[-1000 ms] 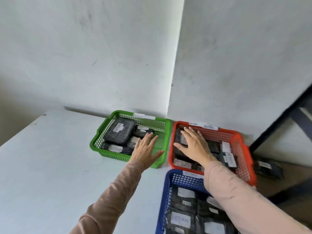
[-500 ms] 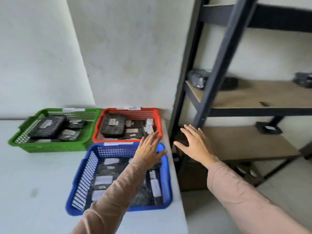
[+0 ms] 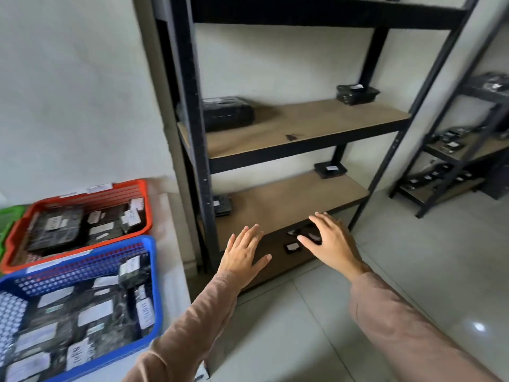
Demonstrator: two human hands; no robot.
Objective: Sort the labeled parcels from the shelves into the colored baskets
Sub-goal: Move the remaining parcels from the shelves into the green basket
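Both hands are stretched out flat, palms down with the fingers spread, and neither holds anything. The left hand (image 3: 242,253) hangs in front of the lower wooden shelf board (image 3: 289,201). The right hand (image 3: 329,241) lies, in this view, over a few small black parcels (image 3: 292,247) with white labels on the dark bottom shelf; contact with them cannot be made out. Both arms wear tan sleeves (image 3: 399,326). Just beyond the hands stands a black metal shelving unit (image 3: 192,106). Its lower board carries a flat labeled parcel (image 3: 330,170) at the back right and a smaller one (image 3: 222,205) partly hidden behind the front post. The board above bears a bulky black-wrapped parcel (image 3: 228,113) at the left and another labeled one (image 3: 356,93) at the far right. To the left, on a white table (image 3: 168,216), the blue basket (image 3: 157,285) is packed with dark parcels bearing white labels. The red basket (image 3: 147,205) behind it holds several more, and only a corner of the green basket (image 3: 11,213) shows. Far right, a second rack (image 3: 468,150) holds further black parcels, blurred.
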